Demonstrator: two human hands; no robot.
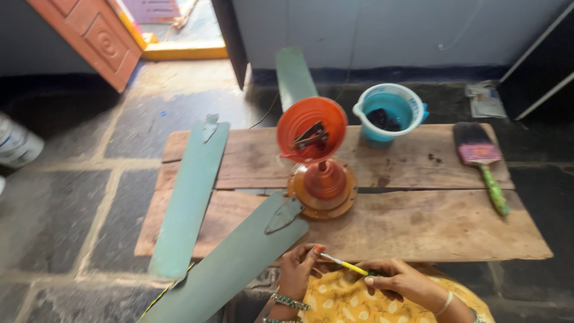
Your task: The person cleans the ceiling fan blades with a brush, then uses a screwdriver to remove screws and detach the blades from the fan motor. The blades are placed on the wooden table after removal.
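Note:
My left hand point(297, 269) pinches the pale tip end of a thin yellow-and-green stick point(344, 264), like a small brush or screwdriver. My right hand point(399, 279) grips its green end. Both hands rest over my lap in yellow patterned cloth point(341, 299), just below the near edge of a low wooden table point(430, 221). On the table stands an orange-brown ceiling fan motor point(323, 185) with an orange canopy cup point(311, 128) tilted on its rod. One green blade point(239, 263) runs from the motor toward my left hand.
A second green blade point(190, 197) lies loose on the table's left side, a third point(294, 75) points away. A light blue mug with dark liquid point(388, 113) and a wide paintbrush with green handle point(481, 161) sit at right. Dark stone floor, orange door point(89, 36) beyond.

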